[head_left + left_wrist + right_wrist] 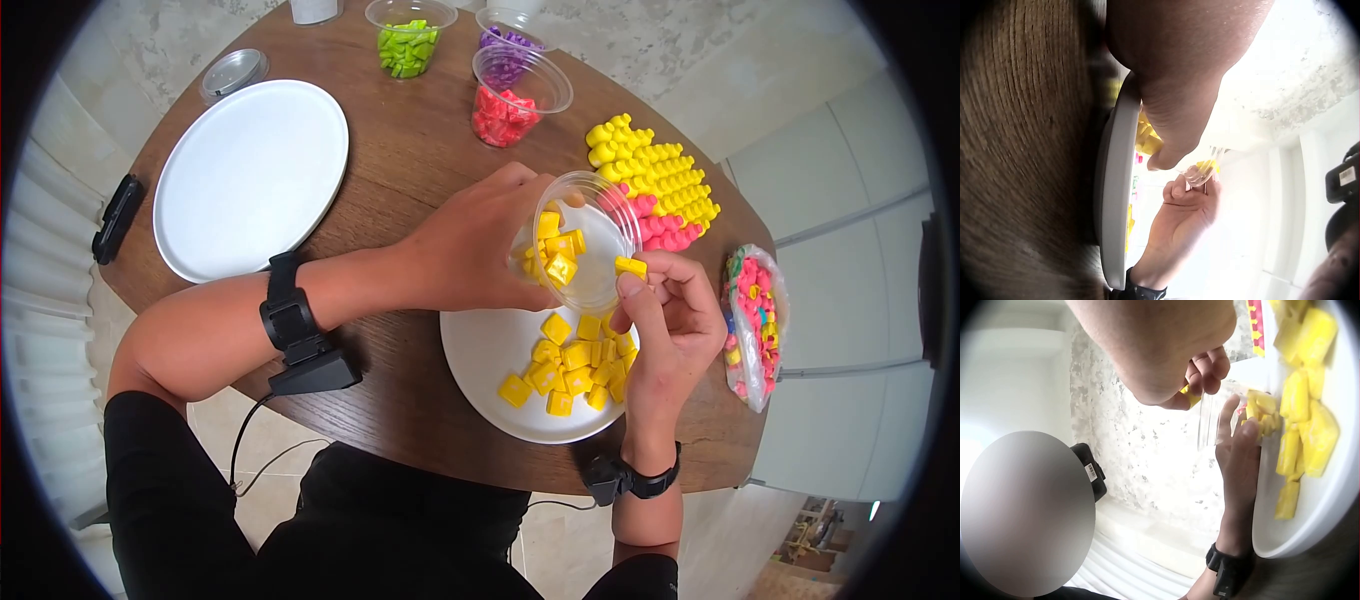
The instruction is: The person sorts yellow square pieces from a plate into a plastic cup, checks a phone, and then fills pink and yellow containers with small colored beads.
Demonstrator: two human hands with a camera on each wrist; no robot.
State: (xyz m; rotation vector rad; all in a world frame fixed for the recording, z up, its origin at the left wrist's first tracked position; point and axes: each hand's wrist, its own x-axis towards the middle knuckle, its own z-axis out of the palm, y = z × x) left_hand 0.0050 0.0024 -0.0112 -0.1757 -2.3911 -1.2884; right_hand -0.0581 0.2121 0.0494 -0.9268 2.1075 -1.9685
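My left hand (475,240) grips a clear plastic cup (598,205), tipped toward my right hand, with several yellow wrapped pieces (561,268) inside. A single yellow wrapped piece (631,267) is pinched between thumb and finger of my right hand (672,315), right at the cup's rim. Below both hands lies a round white plate (480,375) bearing many more yellow pieces (577,356). From the right wrist view, the pinched piece (1192,396) shows above the cup's mouth. The left wrist view has the near plate's edge (1115,187) beside my left hand (1175,119).
Another white plate (250,180) lies at left, near a clear lid (235,74). Cups of green (407,50), purple (503,62) and red pieces (503,117) stand at the back. Yellow and pink bottle-shaped pieces (655,170) stand in rows at right, beside a filled plastic bag (755,330).
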